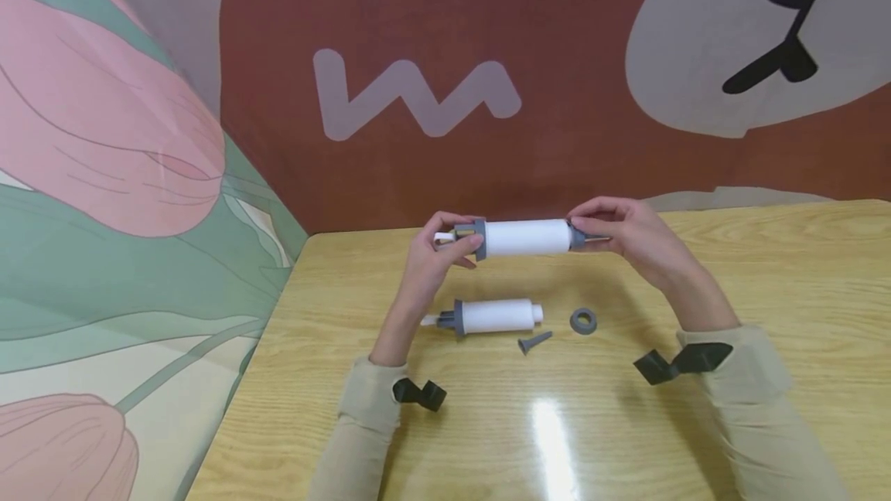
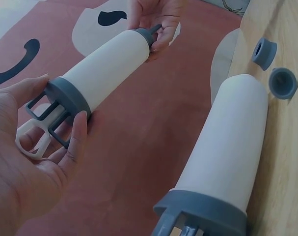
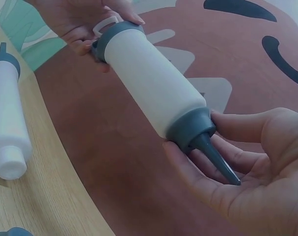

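In the head view a white piping syringe (image 1: 527, 237) with grey end fittings is held level above the table. My left hand (image 1: 426, 261) grips its grey collar, thumb on one side and fingers on the other, around the frame and pale looped handle (image 2: 35, 135). At the other end, my right hand (image 1: 636, 238) pinches the grey ring (image 3: 193, 128), from which a tapered nozzle (image 3: 215, 160) points toward the palm. A second syringe (image 1: 497, 316) lies below on the table, its white neck bare. Beside it are a loose grey nozzle (image 1: 535, 342) and a loose grey ring (image 1: 574, 322).
The wooden table (image 1: 780, 277) meets a wall with a brown printed cover (image 1: 445, 184) at its far edge. A green and pink patterned wall (image 1: 139, 292) borders the left side. Black mounts (image 1: 682, 362) sit on both sleeves.
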Available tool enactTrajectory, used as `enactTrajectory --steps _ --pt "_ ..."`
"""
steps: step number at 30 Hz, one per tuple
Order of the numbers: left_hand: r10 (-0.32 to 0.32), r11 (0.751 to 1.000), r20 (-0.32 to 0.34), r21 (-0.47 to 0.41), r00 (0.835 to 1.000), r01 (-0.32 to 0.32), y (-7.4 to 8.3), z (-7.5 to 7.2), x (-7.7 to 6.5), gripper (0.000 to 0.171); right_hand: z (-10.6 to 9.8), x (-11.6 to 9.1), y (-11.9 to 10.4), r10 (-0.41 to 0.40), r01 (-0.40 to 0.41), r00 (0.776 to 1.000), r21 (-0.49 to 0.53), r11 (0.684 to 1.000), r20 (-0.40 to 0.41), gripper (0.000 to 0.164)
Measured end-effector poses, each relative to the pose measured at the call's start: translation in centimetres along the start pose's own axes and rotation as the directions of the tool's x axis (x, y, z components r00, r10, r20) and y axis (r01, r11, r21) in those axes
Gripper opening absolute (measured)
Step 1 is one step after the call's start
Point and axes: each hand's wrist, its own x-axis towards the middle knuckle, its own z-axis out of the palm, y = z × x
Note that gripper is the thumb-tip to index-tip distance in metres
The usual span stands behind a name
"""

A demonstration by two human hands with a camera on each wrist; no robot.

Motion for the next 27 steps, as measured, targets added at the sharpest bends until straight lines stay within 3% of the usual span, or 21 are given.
enactTrajectory --steps 6,15,27 --pt "0.0 1.0 0.006 0.003 1.0 0.0 0.04 -0.04 -0.05 0.031 -0.04 -0.1 -0.07 0.003 -0.003 1.0 -0.059 0.998 -0.005 0.024" --pt "-0.003 1.0 0.001 0.013 1.0 0.003 0.1 -0.07 -0.07 0.031 -0.03 0.03 0.1 0.008 -0.009 1.0 0.023 1.0 0.028 0.015" --pt "-0.003 1.0 0.003 0.007 1.0 0.003 0.04 0.08 -0.12 0.03 -0.06 0.08 0.35 0.004 -0.004 1.0 -0.029 1.0 0.027 0.023"
